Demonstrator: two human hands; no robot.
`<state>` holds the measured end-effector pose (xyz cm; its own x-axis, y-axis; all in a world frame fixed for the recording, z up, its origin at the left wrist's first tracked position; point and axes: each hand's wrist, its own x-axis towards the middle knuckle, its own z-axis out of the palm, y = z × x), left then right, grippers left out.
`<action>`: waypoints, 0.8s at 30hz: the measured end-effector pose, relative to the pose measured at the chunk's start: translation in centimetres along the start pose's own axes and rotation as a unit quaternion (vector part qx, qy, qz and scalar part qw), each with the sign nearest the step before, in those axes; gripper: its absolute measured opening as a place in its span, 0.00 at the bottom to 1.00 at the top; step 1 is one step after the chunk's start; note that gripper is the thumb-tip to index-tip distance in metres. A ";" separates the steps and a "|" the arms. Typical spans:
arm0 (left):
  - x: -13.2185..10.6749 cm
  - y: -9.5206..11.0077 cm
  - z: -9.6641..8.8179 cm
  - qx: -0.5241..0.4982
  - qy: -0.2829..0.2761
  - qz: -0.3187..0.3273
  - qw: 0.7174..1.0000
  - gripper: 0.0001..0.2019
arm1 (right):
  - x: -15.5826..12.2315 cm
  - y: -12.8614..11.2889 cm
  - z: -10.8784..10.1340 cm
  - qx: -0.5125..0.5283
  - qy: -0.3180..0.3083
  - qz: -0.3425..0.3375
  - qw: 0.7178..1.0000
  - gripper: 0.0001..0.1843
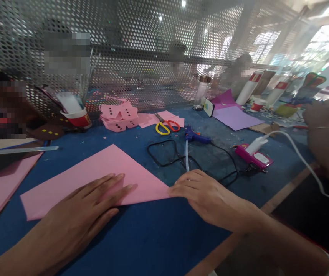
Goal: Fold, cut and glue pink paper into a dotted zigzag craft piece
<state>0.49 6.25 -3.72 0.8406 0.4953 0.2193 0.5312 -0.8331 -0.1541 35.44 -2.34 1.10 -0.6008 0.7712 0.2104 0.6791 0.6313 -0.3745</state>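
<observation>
A folded sheet of pink paper [95,168] lies on the blue table, its pointed corner toward the right. My left hand [86,211] rests flat on its lower part, fingers stretched out. At the right-hand corner, the fingers of my right hand [201,191] are pressed together on the paper's tip. Just beyond that hand is a blue glue gun [197,136] with a clear glue stick in it and a black cord looped around. Scissors [164,126] with one yellow and one red handle lie behind the paper.
Behind stand folded pink paper pieces [119,117], a paper cup [76,117] and a glass bottle [202,92] before a perforated metal screen [141,50]. A magenta power strip [253,157] and purple sheets [236,117] are right. Other people sit nearby; one person's arm [325,142] is far right.
</observation>
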 end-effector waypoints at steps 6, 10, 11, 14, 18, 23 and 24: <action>0.1 0.3 -0.2 0.017 0.012 0.005 1.000 0.29 | 0.1 0.2 0.2 0.009 -0.004 -0.012 1.000 0.23; 0.2 0.4 -0.5 0.021 0.019 0.009 1.000 0.30 | 0.1 0.0 0.1 -0.006 -0.003 -0.007 1.000 0.23; 0.2 0.5 -0.6 0.023 0.018 0.010 1.000 0.30 | 0.1 -0.1 0.1 -0.010 -0.001 -0.008 1.000 0.23; 0.2 0.6 -0.8 0.023 0.012 0.012 1.000 0.31 | 0.1 -0.3 0.0 -0.019 0.000 -0.009 1.000 0.23; 0.3 0.7 -1.0 0.012 0.015 0.012 1.000 0.30 | 0.2 -0.4 0.1 -0.028 -0.009 -0.007 1.000 0.22; 0.3 0.8 -0.9 0.014 0.021 0.018 1.000 0.30 | 0.3 -0.4 0.1 -0.042 -0.012 -0.011 0.999 0.21; 0.3 0.8 -0.9 0.021 0.021 0.021 0.999 0.30 | 0.3 -0.4 0.1 -0.045 -0.012 -0.012 0.999 0.20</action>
<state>1.06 5.49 -2.92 0.8574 0.4491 0.2513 0.5004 -0.8416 -0.2032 34.91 -2.35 1.22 -0.6268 0.7543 0.1955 0.6987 0.6551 -0.2875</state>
